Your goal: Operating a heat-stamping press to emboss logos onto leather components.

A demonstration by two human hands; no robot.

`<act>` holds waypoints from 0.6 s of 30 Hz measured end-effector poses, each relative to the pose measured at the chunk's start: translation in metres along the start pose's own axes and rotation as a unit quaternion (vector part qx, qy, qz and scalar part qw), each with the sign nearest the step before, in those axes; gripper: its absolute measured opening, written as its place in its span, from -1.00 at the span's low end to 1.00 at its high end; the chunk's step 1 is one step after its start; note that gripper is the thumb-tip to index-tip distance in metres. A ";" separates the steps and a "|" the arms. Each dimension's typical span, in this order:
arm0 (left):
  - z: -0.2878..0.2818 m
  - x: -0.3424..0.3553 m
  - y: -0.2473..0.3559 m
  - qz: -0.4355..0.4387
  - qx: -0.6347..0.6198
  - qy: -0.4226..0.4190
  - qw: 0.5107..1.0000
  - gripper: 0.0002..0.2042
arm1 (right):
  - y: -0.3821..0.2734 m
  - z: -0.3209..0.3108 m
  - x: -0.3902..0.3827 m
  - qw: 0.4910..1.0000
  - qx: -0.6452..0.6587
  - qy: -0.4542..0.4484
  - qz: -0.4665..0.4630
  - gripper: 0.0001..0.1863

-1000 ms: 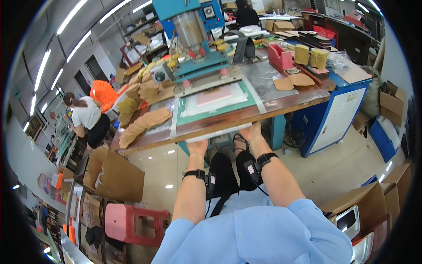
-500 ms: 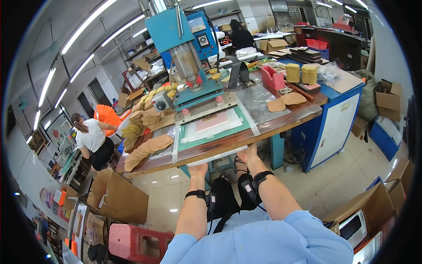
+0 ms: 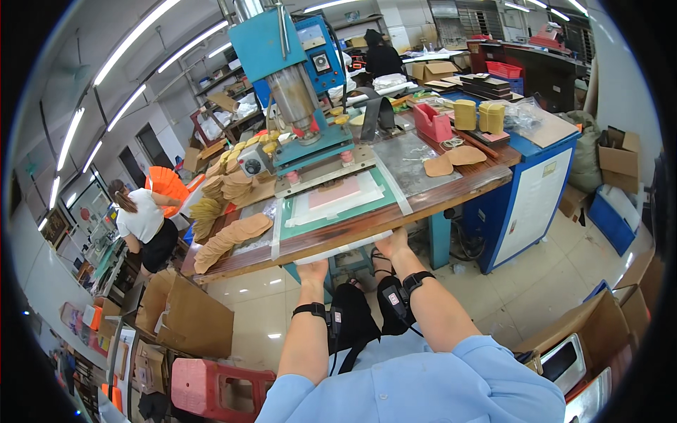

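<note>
My left hand (image 3: 312, 270) and my right hand (image 3: 392, 243) reach under the table's front edge, palms turned up. Each touches an end of a long white strip or board edge (image 3: 345, 251) below the tabletop. The fingers of both hands are hidden beneath it, so their grip does not show. On the table above them lies a green mat (image 3: 296, 223) with white sheets and a flat pink piece (image 3: 334, 194). Over its far side stands a teal press machine (image 3: 315, 149) with a metal cylinder, its plate raised above the mat.
Fanned tan shoe-insole-shaped pieces (image 3: 231, 242) lie left on the wooden table (image 3: 451, 197); two more pieces (image 3: 438, 166) lie right, near a pink tape dispenser (image 3: 434, 125). A blue cabinet (image 3: 529, 204) stands right. A red stool (image 3: 194, 388) and carton (image 3: 190, 314) are left, with another person (image 3: 144, 218) beyond.
The whole view has shifted slightly, with the table and machine a little further left and lower. My hands keep their place under the table edge.
</note>
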State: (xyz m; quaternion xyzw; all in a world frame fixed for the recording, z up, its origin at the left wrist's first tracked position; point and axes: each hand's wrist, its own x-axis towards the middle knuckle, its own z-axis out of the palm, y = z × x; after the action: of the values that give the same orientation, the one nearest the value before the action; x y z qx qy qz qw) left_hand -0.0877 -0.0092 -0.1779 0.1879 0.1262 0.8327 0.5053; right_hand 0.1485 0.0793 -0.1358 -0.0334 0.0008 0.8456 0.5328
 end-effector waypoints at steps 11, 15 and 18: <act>0.030 -0.015 -0.003 -0.006 -0.052 0.041 0.998 -0.57 | 0.000 0.008 -0.006 1.000 -0.012 0.021 -0.007 -0.54; 0.035 -0.019 -0.002 -0.008 -0.070 0.051 0.996 -0.58 | 0.001 0.008 -0.007 1.000 -0.019 0.023 -0.009 -0.54; 0.032 -0.016 -0.001 -0.005 -0.068 0.064 0.996 -0.58 | 0.002 0.005 -0.004 1.000 -0.021 0.012 -0.009 -0.53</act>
State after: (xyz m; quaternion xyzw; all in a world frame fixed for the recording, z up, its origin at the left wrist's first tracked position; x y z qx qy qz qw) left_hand -0.0657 -0.0221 -0.1528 0.0984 0.1021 0.8471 0.5122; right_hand 0.1482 0.0755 -0.1307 -0.0542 -0.0107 0.8401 0.5396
